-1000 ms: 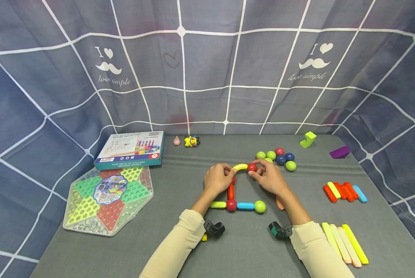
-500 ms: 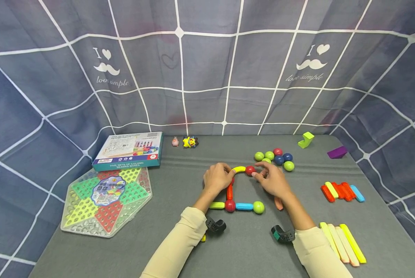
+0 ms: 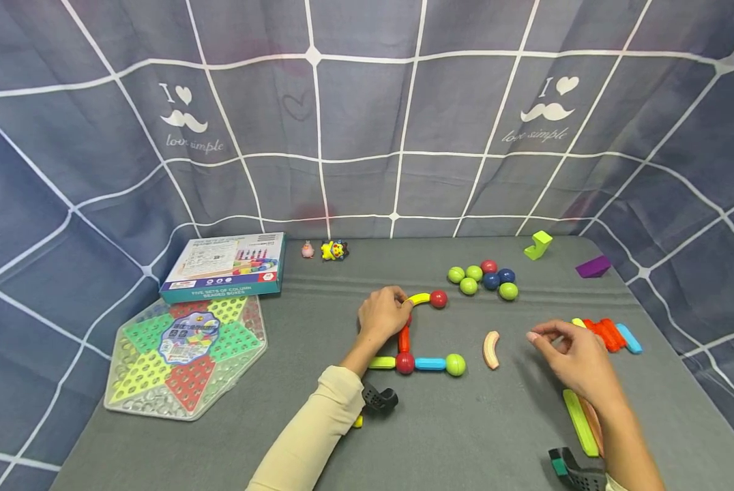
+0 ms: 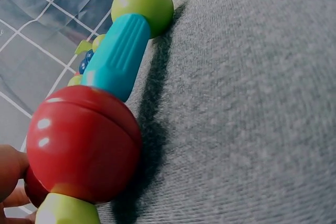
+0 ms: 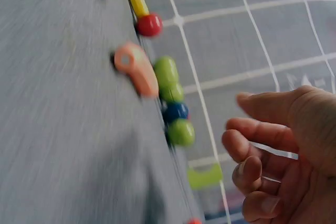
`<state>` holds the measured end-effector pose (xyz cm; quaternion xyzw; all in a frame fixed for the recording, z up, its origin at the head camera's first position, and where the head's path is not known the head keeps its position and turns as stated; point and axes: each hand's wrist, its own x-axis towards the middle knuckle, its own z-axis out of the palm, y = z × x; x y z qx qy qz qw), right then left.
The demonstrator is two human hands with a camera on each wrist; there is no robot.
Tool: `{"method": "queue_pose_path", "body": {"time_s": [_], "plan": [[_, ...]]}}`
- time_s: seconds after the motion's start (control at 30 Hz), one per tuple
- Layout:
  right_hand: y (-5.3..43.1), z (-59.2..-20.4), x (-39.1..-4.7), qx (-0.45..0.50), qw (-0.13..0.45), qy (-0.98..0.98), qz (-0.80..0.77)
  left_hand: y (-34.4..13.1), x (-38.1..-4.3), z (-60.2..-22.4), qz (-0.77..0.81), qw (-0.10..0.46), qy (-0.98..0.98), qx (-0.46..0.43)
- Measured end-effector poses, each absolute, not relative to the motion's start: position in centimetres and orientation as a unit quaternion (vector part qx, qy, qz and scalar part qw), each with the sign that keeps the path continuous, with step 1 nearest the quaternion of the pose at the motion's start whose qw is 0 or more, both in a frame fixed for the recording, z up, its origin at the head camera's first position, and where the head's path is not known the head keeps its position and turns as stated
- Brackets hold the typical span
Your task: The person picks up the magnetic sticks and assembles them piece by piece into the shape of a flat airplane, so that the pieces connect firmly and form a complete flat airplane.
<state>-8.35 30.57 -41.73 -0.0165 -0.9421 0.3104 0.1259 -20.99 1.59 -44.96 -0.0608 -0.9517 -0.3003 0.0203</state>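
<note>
In the head view, my left hand (image 3: pixel 382 317) pinches the near end of a yellow curved stick (image 3: pixel 419 299); its far end carries a red ball (image 3: pixel 438 299). A red stick (image 3: pixel 404 339) runs from beneath that hand down to another red ball (image 3: pixel 406 363), which joins a lime stick (image 3: pixel 382 363) and a blue stick (image 3: pixel 430 363) tipped with a green ball (image 3: pixel 456 365). Holding nothing, my right hand (image 3: pixel 578 358) hovers at the right with loosely bent fingers, near red sticks (image 3: pixel 606 334). A peach curved stick (image 3: pixel 491 350) lies between the hands.
Several loose balls (image 3: pixel 468 285) sit behind the work. Long sticks (image 3: pixel 580 423) lie partly under the right forearm. A box (image 3: pixel 222 267) overlaps a hexagonal game board (image 3: pixel 183 354) at left. Small figures (image 3: pixel 334 250), a green block (image 3: pixel 538 245) and a purple wedge (image 3: pixel 593 266) stand at the back.
My right hand has let go of the red ball on the curved stick's end and moved right and nearer, uncovering the peach curved stick. My left hand stays in place.
</note>
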Motion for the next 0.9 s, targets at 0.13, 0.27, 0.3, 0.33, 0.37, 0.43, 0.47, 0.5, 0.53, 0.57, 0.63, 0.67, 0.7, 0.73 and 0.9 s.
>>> {"method": "queue_pose_path", "body": {"time_s": [0.13, 0.27, 0.3, 0.33, 0.37, 0.43, 0.47, 0.5, 0.53, 0.57, 0.63, 0.67, 0.7, 0.73, 0.9], "plan": [[32.1, -41.9, -5.7, -0.058, 0.087, -0.953, 0.283, 1.4, -21.0, -45.1, -0.304, 0.027, -0.95, -0.063], [33.5, -42.2, -3.8, -0.081, 0.033, -0.964, 0.252, 1.4, -21.0, -45.2, -0.31, 0.026, -0.948, -0.066], [33.8, -42.3, -3.4, -0.086, 0.018, -0.966, 0.244, 1.4, -21.0, -45.2, -0.31, 0.025, -0.948, -0.066], [34.1, -42.4, -3.2, -0.089, 0.003, -0.969, 0.232, 1.4, -20.9, -45.2, -0.31, 0.025, -0.948, -0.065], [34.3, -42.4, -3.0, -0.092, -0.01, -0.971, 0.221, 1.3, -20.9, -45.2, -0.31, 0.026, -0.948, -0.065], [34.7, -42.6, -2.9, -0.098, -0.036, -0.974, 0.203, 1.3, -20.9, -45.2, -0.309, 0.028, -0.949, -0.063], [34.7, -42.7, -2.9, -0.102, -0.045, -0.975, 0.194, 1.3, -20.9, -45.2, -0.309, 0.029, -0.949, -0.063], [34.8, -42.8, -2.9, -0.11, -0.059, -0.974, 0.189, 1.4, -20.9, -45.3, -0.309, 0.031, -0.949, -0.063], [34.8, -42.9, -3.0, -0.115, -0.069, -0.974, 0.184, 1.4, -20.8, -45.3, -0.309, 0.033, -0.948, -0.063], [34.8, -43.0, -3.1, -0.121, -0.079, -0.972, 0.184, 1.4, -20.8, -45.3, -0.309, 0.034, -0.948, -0.063], [34.7, -43.0, -3.3, -0.134, -0.093, -0.97, 0.181, 1.4, -20.8, -45.3, -0.31, 0.035, -0.948, -0.065], [34.6, -43.1, -3.3, -0.14, -0.098, -0.968, 0.183, 1.4, -20.7, -45.3, -0.31, 0.036, -0.948, -0.065], [34.5, -43.0, -3.4, -0.144, -0.101, -0.967, 0.187, 1.4, -20.7, -45.3, -0.311, 0.036, -0.947, -0.066], [34.4, -43.0, -3.5, -0.141, -0.096, -0.966, 0.192, 1.4, -20.7, -45.3, -0.312, 0.036, -0.947, -0.066], [33.0, -42.4, -4.5, -0.085, -0.028, -0.964, 0.25, 1.3, -20.8, -45.2, -0.313, 0.036, -0.947, -0.062]]}}
